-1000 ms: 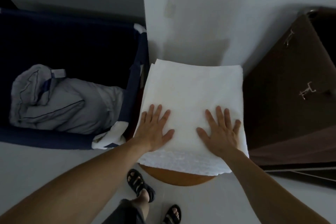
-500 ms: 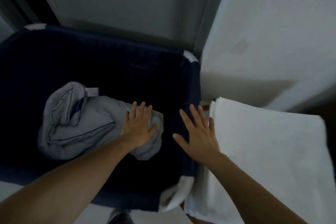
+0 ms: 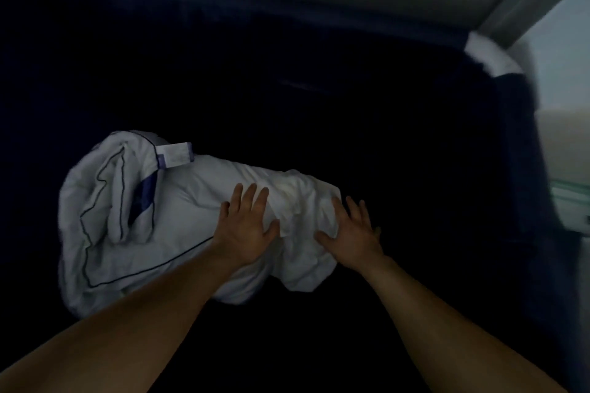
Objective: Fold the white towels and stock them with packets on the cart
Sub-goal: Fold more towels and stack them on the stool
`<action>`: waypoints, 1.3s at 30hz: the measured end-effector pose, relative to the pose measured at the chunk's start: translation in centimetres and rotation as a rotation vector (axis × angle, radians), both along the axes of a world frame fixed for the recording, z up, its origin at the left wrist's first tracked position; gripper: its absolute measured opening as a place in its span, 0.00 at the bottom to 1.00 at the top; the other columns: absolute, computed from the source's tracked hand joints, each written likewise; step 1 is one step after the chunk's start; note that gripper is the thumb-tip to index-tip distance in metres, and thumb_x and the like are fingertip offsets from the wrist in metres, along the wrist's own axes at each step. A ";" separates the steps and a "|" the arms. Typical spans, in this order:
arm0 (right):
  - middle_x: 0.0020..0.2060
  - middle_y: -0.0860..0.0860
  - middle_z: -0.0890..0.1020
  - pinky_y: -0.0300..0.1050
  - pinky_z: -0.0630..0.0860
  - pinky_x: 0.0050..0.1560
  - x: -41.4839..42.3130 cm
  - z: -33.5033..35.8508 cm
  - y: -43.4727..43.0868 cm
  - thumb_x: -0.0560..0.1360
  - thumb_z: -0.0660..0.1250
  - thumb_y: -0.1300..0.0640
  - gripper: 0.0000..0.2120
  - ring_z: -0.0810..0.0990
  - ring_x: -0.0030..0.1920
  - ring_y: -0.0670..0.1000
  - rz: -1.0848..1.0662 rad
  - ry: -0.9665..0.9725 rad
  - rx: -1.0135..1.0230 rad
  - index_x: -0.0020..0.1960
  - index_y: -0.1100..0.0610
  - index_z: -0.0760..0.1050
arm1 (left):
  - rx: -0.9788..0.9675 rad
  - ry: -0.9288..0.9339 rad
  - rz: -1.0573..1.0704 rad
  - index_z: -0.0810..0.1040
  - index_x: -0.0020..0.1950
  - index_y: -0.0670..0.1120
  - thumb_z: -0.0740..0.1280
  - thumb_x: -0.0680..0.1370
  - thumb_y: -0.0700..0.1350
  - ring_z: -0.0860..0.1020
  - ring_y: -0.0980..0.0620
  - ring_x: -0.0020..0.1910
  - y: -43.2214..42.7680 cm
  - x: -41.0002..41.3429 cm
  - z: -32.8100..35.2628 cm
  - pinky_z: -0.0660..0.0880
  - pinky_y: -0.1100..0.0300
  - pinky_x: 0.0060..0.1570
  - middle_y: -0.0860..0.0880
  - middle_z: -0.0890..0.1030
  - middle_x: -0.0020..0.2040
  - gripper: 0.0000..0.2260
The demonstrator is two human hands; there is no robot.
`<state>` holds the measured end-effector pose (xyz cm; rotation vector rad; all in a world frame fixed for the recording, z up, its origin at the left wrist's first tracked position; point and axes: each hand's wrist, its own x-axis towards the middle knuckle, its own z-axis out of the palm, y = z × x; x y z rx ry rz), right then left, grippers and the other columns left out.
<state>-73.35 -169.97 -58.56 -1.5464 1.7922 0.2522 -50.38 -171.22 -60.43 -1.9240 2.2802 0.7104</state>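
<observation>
Both hands are at the right end of the crumpled white linen bundle [image 3: 178,220], which lies in the bottom of the navy fabric bin [image 3: 517,153], centre-left of frame. Its long axis runs approx. left to right, dipping a little toward lower right. The fat end w/ dark piping and a sewn label [image 3: 175,155] is at left, the thinner wrinkled end at centre.

The left hand [image 3: 247,228] lies flat on top of the cloth, fingers straight & close together, gripping nothing. The right hand [image 3: 351,233] is at the bundle's right tip, fingers straight and spread, thumb at the cloth edge; can't tell if its palm is on cloth or on the bin floor.

So the bulk lies left of both hands, w/ the left hand nearer it. Judgement: a lift from here takes only 1 end and the fat part would trail, so the left hand prob. needs to reach further left.
</observation>
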 end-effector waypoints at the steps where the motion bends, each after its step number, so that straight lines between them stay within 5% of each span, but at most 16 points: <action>1: 0.80 0.49 0.41 0.70 0.48 0.74 0.1 -2.1 -1.2 0.75 0.61 0.33 0.44 0.38 0.78 0.56 -0.013 -0.005 0.008 0.79 0.43 0.39 | 0.005 0.000 0.000 0.56 0.80 0.46 0.42 0.71 0.69 0.52 0.39 0.79 -0.8 0.1 -1.6 0.54 0.40 0.73 0.43 0.57 0.80 0.43; 7: 0.79 0.48 0.44 0.66 0.49 0.76 2.0 -15.6 -8.2 0.65 0.66 0.25 0.57 0.41 0.79 0.60 -0.037 -0.072 0.041 0.80 0.44 0.37 | 0.037 -0.043 -0.025 0.49 0.81 0.48 0.38 0.70 0.69 0.47 0.43 0.80 -5.3 0.6 -10.3 0.49 0.43 0.75 0.45 0.51 0.81 0.43; 14: 0.78 0.54 0.34 0.74 0.45 0.71 5.3 -23.3 -12.9 0.62 0.77 0.35 0.66 0.32 0.77 0.59 -0.107 -0.101 0.154 0.78 0.48 0.30 | 0.004 -0.026 -0.017 0.59 0.79 0.44 0.45 0.75 0.66 0.56 0.39 0.78 -8.0 1.8 -16.5 0.58 0.39 0.72 0.41 0.60 0.79 0.38; 18: 0.77 0.50 0.39 0.73 0.50 0.71 7.1 -27.6 -13.6 0.63 0.77 0.36 0.64 0.36 0.78 0.59 -0.119 -0.048 0.177 0.79 0.51 0.33 | 0.008 0.004 0.007 0.62 0.78 0.43 0.50 0.77 0.63 0.59 0.37 0.77 -7.8 2.6 -17.6 0.62 0.38 0.70 0.40 0.63 0.77 0.35; 21: 0.73 0.57 0.63 0.70 0.60 0.70 7.6 -30.3 -13.5 0.71 0.73 0.41 0.43 0.60 0.74 0.60 -0.209 -0.029 0.107 0.76 0.56 0.57 | -0.021 0.027 0.011 0.62 0.78 0.42 0.51 0.77 0.62 0.60 0.37 0.76 -7.5 3.3 -17.6 0.60 0.39 0.70 0.39 0.63 0.77 0.35; 24: 0.61 0.58 0.76 0.57 0.75 0.60 6.7 -29.0 -12.5 0.76 0.66 0.49 0.20 0.76 0.59 0.59 -0.272 -0.146 -0.008 0.64 0.58 0.72 | -0.022 0.029 0.034 0.61 0.78 0.43 0.50 0.77 0.63 0.59 0.37 0.77 -7.2 3.7 -16.9 0.59 0.39 0.71 0.40 0.62 0.78 0.36; 27: 0.56 0.55 0.80 0.51 0.77 0.57 5.1 -25.1 -10.0 0.73 0.67 0.44 0.24 0.79 0.56 0.57 -0.312 -0.259 -0.033 0.61 0.59 0.77 | -0.026 0.066 0.027 0.61 0.78 0.43 0.52 0.76 0.63 0.60 0.36 0.76 -6.2 3.4 -15.2 0.62 0.36 0.70 0.39 0.62 0.77 0.36; 31: 0.49 0.52 0.82 0.49 0.79 0.52 4.0 -17.3 -5.5 0.70 0.61 0.34 0.27 0.81 0.49 0.51 -0.440 -0.392 -0.123 0.51 0.57 0.80 | 0.085 0.144 0.011 0.44 0.77 0.52 0.51 0.69 0.69 0.50 0.42 0.79 -4.3 2.7 -10.2 0.52 0.42 0.76 0.46 0.52 0.80 0.41; 35: 0.38 0.43 0.79 0.32 0.71 0.39 3.0 -6.3 -1.6 0.73 0.71 0.49 0.07 0.77 0.38 0.38 -0.402 -0.342 -0.293 0.40 0.50 0.75 | 0.259 0.188 -0.055 0.34 0.74 0.58 0.54 0.61 0.74 0.44 0.50 0.79 -2.8 2.2 -3.0 0.47 0.49 0.77 0.56 0.43 0.78 0.49; 39: 0.41 0.43 0.78 0.32 0.73 0.45 2.9 4.1 0.8 0.71 0.68 0.40 0.10 0.78 0.43 0.41 -0.350 -0.375 -0.336 0.43 0.46 0.74 | 0.381 0.495 -0.110 0.45 0.78 0.56 0.73 0.66 0.66 0.53 0.56 0.78 -0.6 0.1 6.2 0.50 0.59 0.77 0.54 0.53 0.79 0.51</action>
